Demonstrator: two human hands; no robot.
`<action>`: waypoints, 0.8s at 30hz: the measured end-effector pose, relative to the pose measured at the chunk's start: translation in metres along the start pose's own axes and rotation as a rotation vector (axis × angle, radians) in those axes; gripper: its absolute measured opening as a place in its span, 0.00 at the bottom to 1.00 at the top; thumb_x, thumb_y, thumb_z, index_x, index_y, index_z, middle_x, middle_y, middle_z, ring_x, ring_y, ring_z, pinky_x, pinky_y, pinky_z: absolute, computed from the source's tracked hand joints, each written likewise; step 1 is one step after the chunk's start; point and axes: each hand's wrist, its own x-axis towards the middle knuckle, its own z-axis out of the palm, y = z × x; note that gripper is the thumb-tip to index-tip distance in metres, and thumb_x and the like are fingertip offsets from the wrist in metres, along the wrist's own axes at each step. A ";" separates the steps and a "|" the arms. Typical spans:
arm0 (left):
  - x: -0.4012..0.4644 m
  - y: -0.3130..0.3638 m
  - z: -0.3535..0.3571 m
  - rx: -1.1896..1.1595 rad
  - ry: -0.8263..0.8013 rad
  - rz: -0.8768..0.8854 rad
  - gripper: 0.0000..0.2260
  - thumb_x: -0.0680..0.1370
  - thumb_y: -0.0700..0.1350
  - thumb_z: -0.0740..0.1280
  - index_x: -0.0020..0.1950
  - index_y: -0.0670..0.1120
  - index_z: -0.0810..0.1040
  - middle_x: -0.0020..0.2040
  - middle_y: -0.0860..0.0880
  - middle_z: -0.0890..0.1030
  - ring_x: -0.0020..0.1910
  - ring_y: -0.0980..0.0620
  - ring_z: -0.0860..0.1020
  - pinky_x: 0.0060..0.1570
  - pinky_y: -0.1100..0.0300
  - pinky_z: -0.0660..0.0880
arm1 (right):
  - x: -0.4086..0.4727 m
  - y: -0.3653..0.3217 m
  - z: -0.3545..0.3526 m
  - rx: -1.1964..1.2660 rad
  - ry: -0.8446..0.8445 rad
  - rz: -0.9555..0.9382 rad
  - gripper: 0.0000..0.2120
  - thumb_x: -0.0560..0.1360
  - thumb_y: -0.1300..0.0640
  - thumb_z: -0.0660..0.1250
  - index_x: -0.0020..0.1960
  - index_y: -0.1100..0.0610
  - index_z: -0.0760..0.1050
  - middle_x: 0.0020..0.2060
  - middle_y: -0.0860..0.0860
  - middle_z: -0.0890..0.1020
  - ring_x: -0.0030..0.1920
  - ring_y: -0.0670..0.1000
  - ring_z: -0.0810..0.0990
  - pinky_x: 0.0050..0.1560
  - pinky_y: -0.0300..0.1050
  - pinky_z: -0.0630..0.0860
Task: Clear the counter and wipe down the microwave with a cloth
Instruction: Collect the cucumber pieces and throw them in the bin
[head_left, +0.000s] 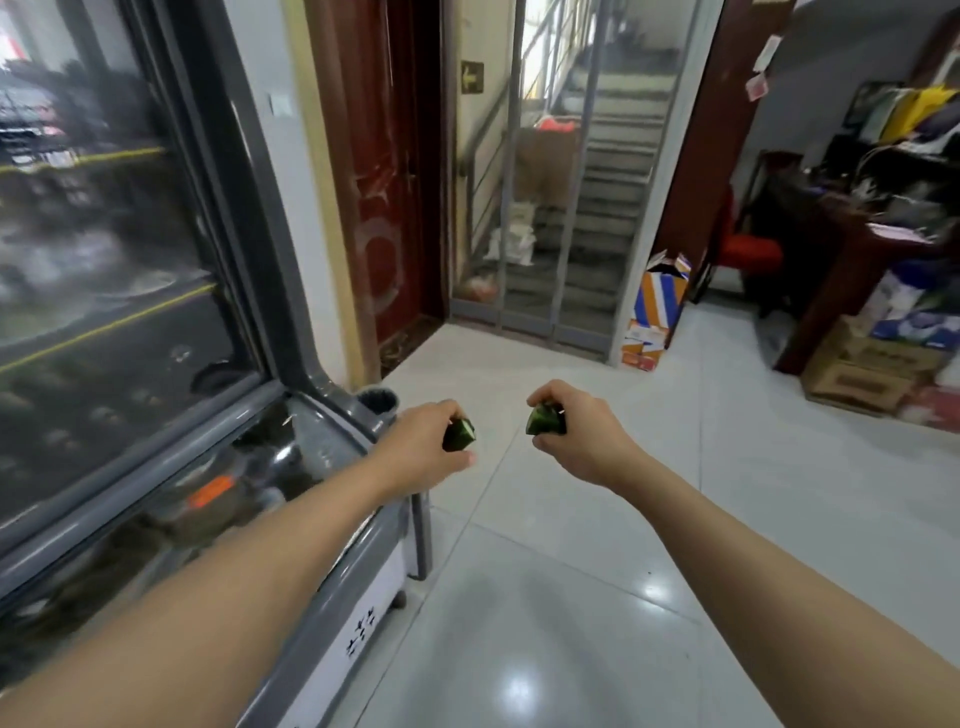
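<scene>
Glass-topped freezer (332, 587) beside left hand (423, 447)

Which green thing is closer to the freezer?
The green wedge in the left hand. It is held right beside the freezer's corner; the other wedge, in the right hand, is out over the floor.

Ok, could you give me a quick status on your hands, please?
Left hand grips a green wrapped item. Right hand grips another. No microwave or cloth in view.
</scene>
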 end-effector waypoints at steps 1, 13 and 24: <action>0.018 0.008 0.008 -0.018 -0.009 -0.015 0.16 0.73 0.51 0.70 0.58 0.48 0.73 0.54 0.49 0.78 0.53 0.50 0.76 0.52 0.58 0.73 | 0.012 0.015 -0.010 -0.005 -0.012 0.009 0.17 0.73 0.63 0.69 0.59 0.52 0.71 0.54 0.52 0.75 0.48 0.52 0.75 0.44 0.41 0.72; 0.212 0.033 0.056 -0.058 -0.046 -0.057 0.15 0.72 0.52 0.72 0.55 0.50 0.73 0.52 0.51 0.78 0.52 0.50 0.76 0.52 0.56 0.74 | 0.166 0.134 -0.075 0.007 -0.070 0.036 0.18 0.73 0.63 0.69 0.60 0.52 0.71 0.54 0.51 0.75 0.51 0.52 0.75 0.48 0.41 0.75; 0.425 -0.008 0.049 -0.049 -0.002 -0.090 0.15 0.72 0.51 0.72 0.55 0.48 0.74 0.52 0.50 0.79 0.51 0.50 0.77 0.48 0.58 0.74 | 0.377 0.188 -0.090 -0.018 -0.083 0.004 0.18 0.72 0.62 0.69 0.59 0.52 0.72 0.52 0.50 0.76 0.49 0.52 0.76 0.43 0.40 0.75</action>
